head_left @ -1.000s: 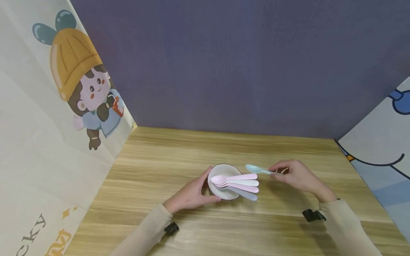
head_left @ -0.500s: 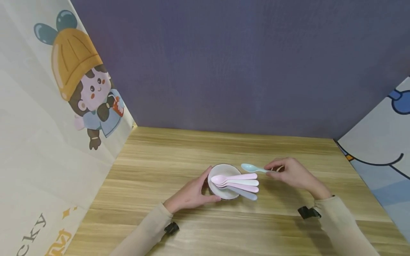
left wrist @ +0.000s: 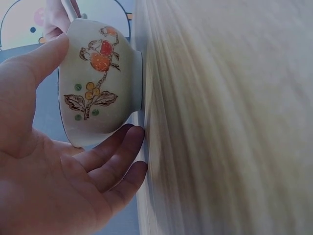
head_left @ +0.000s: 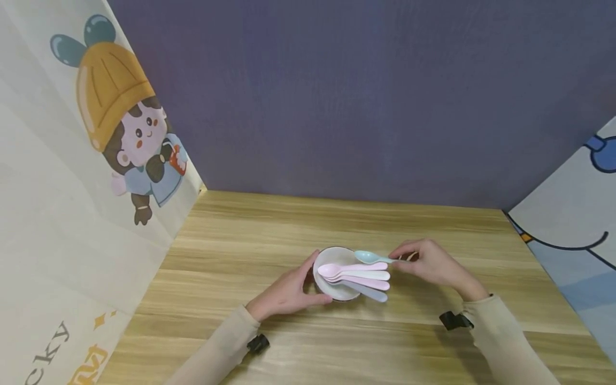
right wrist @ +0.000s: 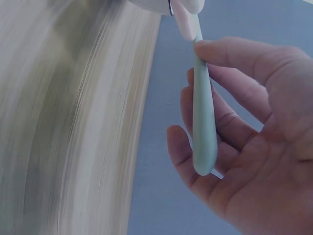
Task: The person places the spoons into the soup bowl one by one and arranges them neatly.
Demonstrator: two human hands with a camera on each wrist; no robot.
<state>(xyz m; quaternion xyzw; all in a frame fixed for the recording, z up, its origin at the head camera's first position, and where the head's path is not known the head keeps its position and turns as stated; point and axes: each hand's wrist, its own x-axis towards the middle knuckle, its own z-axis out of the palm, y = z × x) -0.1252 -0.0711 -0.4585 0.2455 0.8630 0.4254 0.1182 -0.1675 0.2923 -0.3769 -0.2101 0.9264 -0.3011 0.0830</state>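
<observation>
A white bowl (head_left: 347, 257) with a dark rim stands on the table; the left wrist view shows fruit and leaves painted on the bowl (left wrist: 105, 78). My left hand (head_left: 287, 289) holds it from the left, thumb at the near side and fingers round the far side. In the bowl lie several spoons, two pink (head_left: 368, 282), one white (head_left: 370, 275) and one grey (head_left: 370, 291), their handles jutting over the right rim. My right hand (head_left: 430, 262) pinches a mint-green spoon (head_left: 368, 258) by its handle (right wrist: 204, 122). The mint-green spoon's head is over the bowl's right rim, beside the upper pink handle.
The wood-grain table (head_left: 269, 224) meets a dark blue-purple panel (head_left: 308, 107) at the back. A cartoon-printed sheet (head_left: 120, 176) hangs on the left, another sheet (head_left: 568, 203) on the right. Black bands (head_left: 258, 344) sit at both wrists.
My right hand has moved left with the mint-green spoon, bringing its head from beside the bowl to over the rim. The left hand and the bowl have stayed nearly in place.
</observation>
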